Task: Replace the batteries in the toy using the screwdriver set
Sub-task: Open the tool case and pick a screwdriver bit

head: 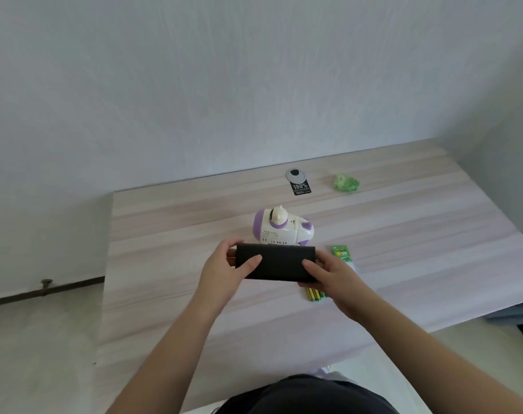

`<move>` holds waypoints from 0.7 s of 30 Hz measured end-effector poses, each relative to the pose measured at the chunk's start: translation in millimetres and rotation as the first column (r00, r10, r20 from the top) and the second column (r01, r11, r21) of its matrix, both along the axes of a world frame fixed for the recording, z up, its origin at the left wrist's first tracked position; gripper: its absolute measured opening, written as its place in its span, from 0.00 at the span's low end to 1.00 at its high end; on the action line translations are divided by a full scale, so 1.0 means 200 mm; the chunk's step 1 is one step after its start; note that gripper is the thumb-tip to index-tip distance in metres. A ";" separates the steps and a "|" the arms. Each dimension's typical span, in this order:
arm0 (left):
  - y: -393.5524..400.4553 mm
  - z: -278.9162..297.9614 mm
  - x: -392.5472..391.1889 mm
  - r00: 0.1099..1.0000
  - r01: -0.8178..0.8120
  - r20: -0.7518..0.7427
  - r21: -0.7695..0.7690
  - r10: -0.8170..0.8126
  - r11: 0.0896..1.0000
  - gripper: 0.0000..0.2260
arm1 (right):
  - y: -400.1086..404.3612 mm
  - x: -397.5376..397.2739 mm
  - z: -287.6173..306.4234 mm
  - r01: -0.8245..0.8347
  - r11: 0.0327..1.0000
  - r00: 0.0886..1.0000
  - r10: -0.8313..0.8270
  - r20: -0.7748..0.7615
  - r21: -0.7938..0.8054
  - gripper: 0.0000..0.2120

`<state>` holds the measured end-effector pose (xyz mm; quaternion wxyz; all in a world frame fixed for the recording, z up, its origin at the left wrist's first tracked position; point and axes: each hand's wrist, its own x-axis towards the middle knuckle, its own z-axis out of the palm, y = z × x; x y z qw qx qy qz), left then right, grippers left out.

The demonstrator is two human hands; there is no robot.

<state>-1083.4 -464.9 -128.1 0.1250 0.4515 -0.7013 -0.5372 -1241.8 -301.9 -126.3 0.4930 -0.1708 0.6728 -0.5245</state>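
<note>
A black rectangular screwdriver set case (276,262) is held closed above the table between both hands. My left hand (224,271) grips its left end, thumb on top. My right hand (332,279) grips its right end. Just behind the case lies the white and purple toy (282,227) on its side. A green battery pack (342,253) rests to the right of the case. Loose green and gold batteries (315,294) lie partly hidden under my right hand.
The pale wooden table (170,264) stands against a white wall. At its back are a round cable grommet (296,175), a black tag (301,188) and crumpled green plastic (346,182). The table's edge runs along the left and near right.
</note>
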 end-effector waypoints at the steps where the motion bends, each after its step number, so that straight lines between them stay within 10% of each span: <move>1: -0.01 0.01 0.01 1.000 -0.014 -0.017 0.015 0.015 1.000 0.20 | 0.00 0.00 0.00 -0.010 1.000 1.000 0.010 -0.020 0.006 0.11; 21: -0.01 0.07 -0.04 0.940 -0.127 -0.228 0.458 0.254 0.880 0.10 | -0.09 -0.06 0.12 0.185 0.983 0.979 -0.185 -0.091 -0.004 0.17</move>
